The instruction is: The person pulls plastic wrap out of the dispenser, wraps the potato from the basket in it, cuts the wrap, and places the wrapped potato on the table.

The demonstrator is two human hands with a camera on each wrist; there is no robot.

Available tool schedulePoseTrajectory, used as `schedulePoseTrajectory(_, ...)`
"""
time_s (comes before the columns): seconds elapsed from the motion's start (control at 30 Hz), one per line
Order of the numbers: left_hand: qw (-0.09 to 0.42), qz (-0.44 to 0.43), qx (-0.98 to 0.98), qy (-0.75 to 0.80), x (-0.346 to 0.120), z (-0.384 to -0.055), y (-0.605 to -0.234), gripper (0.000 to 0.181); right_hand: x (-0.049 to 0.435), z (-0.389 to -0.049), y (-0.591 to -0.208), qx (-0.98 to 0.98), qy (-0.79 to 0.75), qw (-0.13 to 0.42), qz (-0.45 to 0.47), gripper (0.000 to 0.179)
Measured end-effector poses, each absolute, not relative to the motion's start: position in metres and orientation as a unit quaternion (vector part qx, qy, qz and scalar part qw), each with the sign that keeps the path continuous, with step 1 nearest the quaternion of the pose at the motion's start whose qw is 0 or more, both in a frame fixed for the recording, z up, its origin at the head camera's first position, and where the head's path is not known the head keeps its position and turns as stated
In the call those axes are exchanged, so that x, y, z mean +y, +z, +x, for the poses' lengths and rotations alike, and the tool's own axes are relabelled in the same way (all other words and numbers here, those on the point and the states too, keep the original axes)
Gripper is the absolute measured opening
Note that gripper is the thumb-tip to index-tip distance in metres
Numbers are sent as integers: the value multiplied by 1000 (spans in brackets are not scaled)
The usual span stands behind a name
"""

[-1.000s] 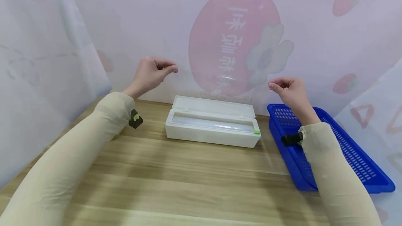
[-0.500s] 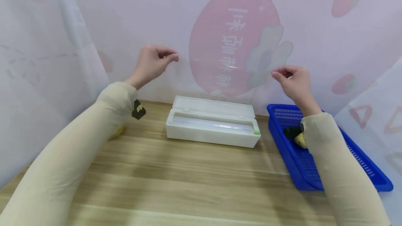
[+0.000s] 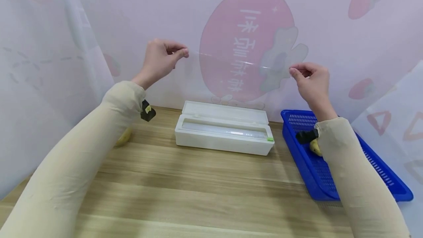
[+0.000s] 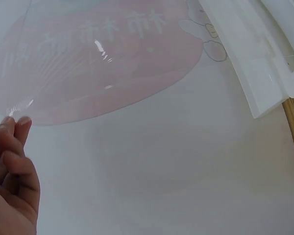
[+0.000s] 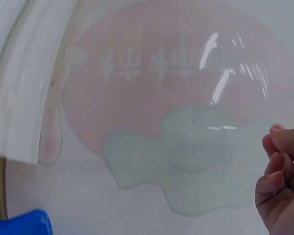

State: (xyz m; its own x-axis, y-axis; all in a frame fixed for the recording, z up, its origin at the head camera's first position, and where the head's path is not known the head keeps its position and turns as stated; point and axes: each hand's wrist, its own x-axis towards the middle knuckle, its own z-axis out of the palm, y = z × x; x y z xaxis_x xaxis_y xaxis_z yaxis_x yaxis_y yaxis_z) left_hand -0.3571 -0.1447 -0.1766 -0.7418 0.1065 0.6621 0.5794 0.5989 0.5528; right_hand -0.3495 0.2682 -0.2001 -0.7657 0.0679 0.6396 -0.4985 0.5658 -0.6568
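A see-through sheet of cling film (image 3: 244,62) is stretched between the two hands, its top edge and glints showing against the printed backdrop. My left hand (image 3: 162,56) pinches one upper corner between thumb and fingers; in the left wrist view, creases fan out through the film (image 4: 102,49) from those fingertips. On the other side, my right hand (image 3: 312,80) pinches the opposite corner, a little lower in the head view. Below them on the table sits a white cling film box (image 3: 221,142), lid raised, with a film roll (image 3: 218,129) inside and a green slider (image 3: 270,139) at its right end.
To the right stands a blue slotted basket (image 3: 310,183), partly under the right forearm, with a yellow fruit-like thing (image 3: 315,148) inside. Another yellow roundish thing (image 3: 124,137) shows behind the left sleeve. A pale printed curtain (image 3: 158,21) hangs behind the wooden table (image 3: 211,190).
Both hands have risen steadily, lifting the film's top edge, and the right has drifted slightly rightward. The yellow things by the left sleeve and in the basket have come into view. The box has stayed put.
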Motion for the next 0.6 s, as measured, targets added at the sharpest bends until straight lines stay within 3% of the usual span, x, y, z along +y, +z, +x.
schedulePoseTrajectory(0.2, 227, -276, -813, -459, -156, -335, -184, 19, 273, -322, -209, -793, 534, 262, 130, 27)
schedulePoseTrajectory(0.33, 112, -308, -828, -454, -162, -301, -192, 18, 280, -288, -219, -787, 560, 207, 158, 23)
schedulePoseTrajectory(0.5, -26, -322, -847, -423, -170, -265, -226, 14, 287, -250, -242, -835, 476, 144, 235, 13)
schedulePoseTrajectory(0.6, -67, -325, -847, -416, -174, -257, -256, 12, 287, -241, -261, -846, 442, 102, 280, 6)
